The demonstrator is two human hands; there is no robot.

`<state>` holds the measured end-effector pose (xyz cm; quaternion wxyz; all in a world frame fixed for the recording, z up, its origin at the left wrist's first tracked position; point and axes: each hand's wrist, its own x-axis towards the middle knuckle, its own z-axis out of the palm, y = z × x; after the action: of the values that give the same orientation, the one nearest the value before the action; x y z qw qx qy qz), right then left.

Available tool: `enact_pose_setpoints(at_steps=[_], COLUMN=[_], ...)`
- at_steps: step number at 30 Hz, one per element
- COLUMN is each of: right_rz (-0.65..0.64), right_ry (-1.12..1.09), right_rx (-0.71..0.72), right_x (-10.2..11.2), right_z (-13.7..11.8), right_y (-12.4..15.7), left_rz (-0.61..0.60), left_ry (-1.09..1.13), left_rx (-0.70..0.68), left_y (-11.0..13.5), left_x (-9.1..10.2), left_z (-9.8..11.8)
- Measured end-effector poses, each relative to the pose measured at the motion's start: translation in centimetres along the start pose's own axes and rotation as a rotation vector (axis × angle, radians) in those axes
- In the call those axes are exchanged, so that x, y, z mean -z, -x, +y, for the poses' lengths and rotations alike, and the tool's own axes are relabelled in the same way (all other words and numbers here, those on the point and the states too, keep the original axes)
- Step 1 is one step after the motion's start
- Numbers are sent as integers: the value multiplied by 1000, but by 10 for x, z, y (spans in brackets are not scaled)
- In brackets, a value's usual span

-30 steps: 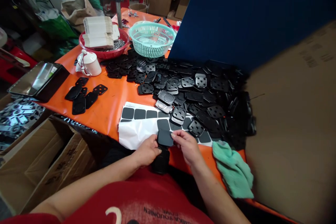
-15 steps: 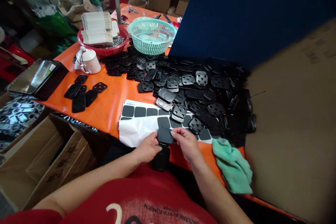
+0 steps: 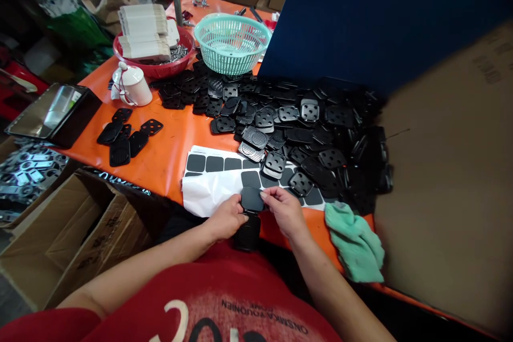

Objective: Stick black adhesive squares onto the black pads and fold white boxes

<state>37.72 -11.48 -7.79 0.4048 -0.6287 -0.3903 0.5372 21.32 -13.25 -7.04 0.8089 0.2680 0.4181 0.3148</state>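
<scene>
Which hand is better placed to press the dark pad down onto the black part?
Probably right: the right hand pinches the dark pad by its edge from above, while the left hand grips the black part underneath.

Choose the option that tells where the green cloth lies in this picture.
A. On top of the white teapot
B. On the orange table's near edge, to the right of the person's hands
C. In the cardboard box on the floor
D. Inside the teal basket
B: the green cloth lies on the near edge of the orange table, just right of the right hand, far from the teal basket.
</scene>
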Motion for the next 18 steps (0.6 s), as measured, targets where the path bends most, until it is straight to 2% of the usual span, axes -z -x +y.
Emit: enact_pose_setpoints(at_steps=[10,18], right_rz=[5,55], right_ry=[187,552], right_rx=[103,339], right_x=[0,1], right_z=[5,-1], right_y=[0,13], left_rz=[-2,-41], left_ry=[13,21], left_rx=[-7,-52], left_y=[0,2], left_x=[1,6], left_z=[-1,-4])
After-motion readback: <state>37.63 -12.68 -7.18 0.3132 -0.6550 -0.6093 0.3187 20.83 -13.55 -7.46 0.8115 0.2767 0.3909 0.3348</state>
